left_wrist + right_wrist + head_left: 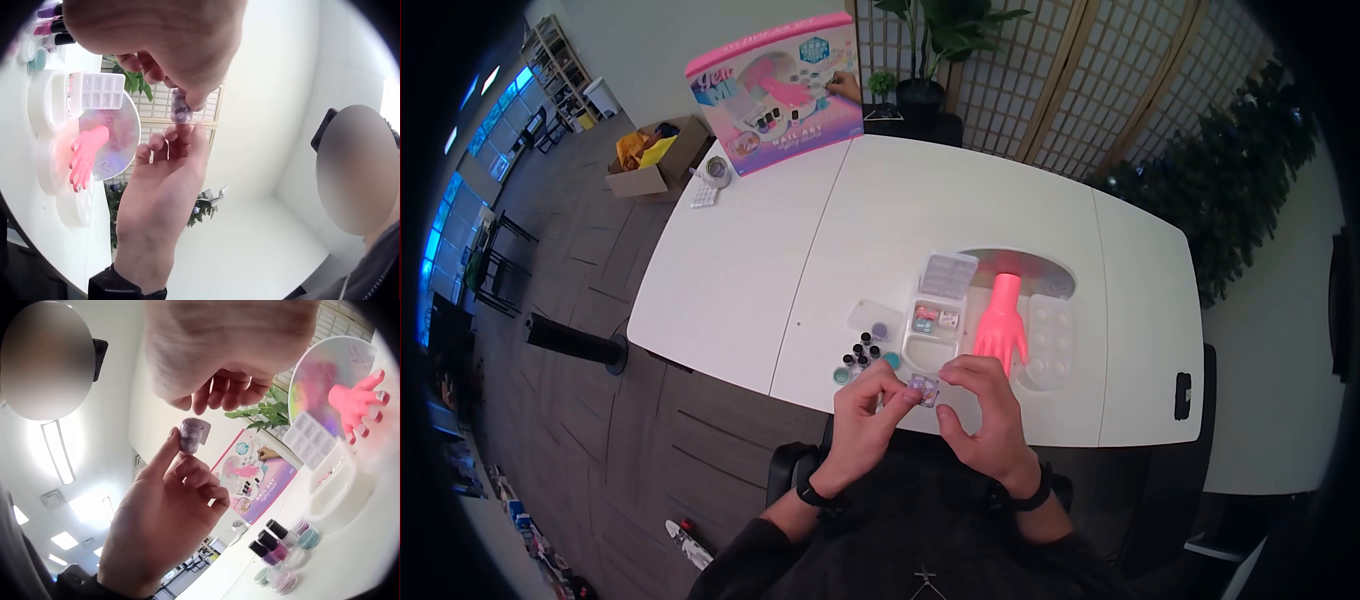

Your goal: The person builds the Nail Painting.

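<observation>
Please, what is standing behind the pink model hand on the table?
Behind the pink model hand stands a shiny, rounded panel. The model hand covers part of the panel's surface, so I cannot tell what is printed there.

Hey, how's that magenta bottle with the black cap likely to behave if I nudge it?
The magenta bottle would probably tip easily: it stands slim and upright under a tall black cap. Falling, it might knock the purple bottle close beside it.
</observation>
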### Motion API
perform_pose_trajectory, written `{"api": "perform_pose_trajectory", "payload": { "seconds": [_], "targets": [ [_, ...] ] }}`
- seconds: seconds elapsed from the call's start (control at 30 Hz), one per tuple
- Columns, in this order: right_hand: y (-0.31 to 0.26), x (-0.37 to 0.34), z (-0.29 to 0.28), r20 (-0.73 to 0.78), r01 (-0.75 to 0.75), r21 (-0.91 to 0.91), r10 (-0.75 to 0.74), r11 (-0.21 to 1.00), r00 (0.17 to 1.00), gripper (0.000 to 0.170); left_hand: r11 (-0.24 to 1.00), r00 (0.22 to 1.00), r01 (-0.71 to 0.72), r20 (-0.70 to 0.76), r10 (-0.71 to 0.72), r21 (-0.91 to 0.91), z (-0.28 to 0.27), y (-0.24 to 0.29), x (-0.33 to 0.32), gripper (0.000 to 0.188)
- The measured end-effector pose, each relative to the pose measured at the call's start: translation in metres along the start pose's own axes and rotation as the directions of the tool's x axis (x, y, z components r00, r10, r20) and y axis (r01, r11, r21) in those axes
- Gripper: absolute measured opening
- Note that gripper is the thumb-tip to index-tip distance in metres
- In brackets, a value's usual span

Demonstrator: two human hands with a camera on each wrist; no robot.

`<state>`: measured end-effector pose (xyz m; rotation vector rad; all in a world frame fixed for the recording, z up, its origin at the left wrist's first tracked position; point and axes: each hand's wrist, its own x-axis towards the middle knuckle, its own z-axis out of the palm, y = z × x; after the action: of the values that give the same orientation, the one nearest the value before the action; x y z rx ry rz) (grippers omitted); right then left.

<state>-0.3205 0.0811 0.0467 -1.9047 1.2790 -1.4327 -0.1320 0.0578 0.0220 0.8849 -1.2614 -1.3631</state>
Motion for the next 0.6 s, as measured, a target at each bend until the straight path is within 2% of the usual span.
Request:
{"api": "perform_pose_trajectory", "payload": {
  "seconds": [0.07,0.17,0.27,0.3,0.4,0.47,0.53,0.57,0.6],
  "targets": [
    [-0.002,0.002,-0.002,0.117,0.112,-0.054,-0.105,0.992,0.988,0.05,1.0,1.0,-0.009,-0.009,0.009,-0.009,0.0,0.0,-0.001,0.022],
    [-0.005,0.003,0.005,0.108,0.1,-0.068,-0.093,0.993,0.99,0.049,0.999,0.999,-0.026,-0.021,0.025,-0.033,-0.001,-0.005,0.001,0.026],
    [0.004,-0.001,0.008,0.104,0.099,-0.1,-0.089,0.99,0.991,0.045,0.998,1.0,-0.005,-0.017,0.004,-0.064,0.0,-0.008,0.002,0.024],
    [0.003,0.0,0.008,0.105,0.099,-0.098,-0.089,0.99,0.99,0.045,0.998,0.999,-0.038,0.009,0.038,-0.05,0.0,-0.006,0.003,0.018],
    [-0.003,0.001,0.005,0.057,0.022,-0.058,-0.018,0.998,0.998,0.037,0.997,0.995,-0.077,0.06,0.076,0.006,0.001,-0.001,0.0,0.004],
    [-0.004,0.002,0.002,0.075,-0.063,-0.02,0.064,0.998,0.995,0.03,0.994,0.992,-0.095,0.087,0.09,0.048,-0.001,0.0,0.0,0.004],
    [0.0,0.0,0.0,0.097,-0.083,-0.015,0.084,0.996,0.992,0.026,0.989,0.986,-0.125,0.123,0.115,0.08,-0.003,-0.001,0.001,0.018],
    [0.003,0.0,-0.001,0.121,-0.104,-0.011,0.105,0.995,0.987,0.023,0.989,0.985,-0.129,0.123,0.119,0.079,-0.006,0.0,0.003,0.018],
    [0.004,0.0,-0.002,0.121,-0.102,-0.013,0.102,0.995,0.987,0.023,0.987,0.972,-0.14,0.2,0.121,0.083,-0.01,0.003,0.005,0.019]
  ]
}}
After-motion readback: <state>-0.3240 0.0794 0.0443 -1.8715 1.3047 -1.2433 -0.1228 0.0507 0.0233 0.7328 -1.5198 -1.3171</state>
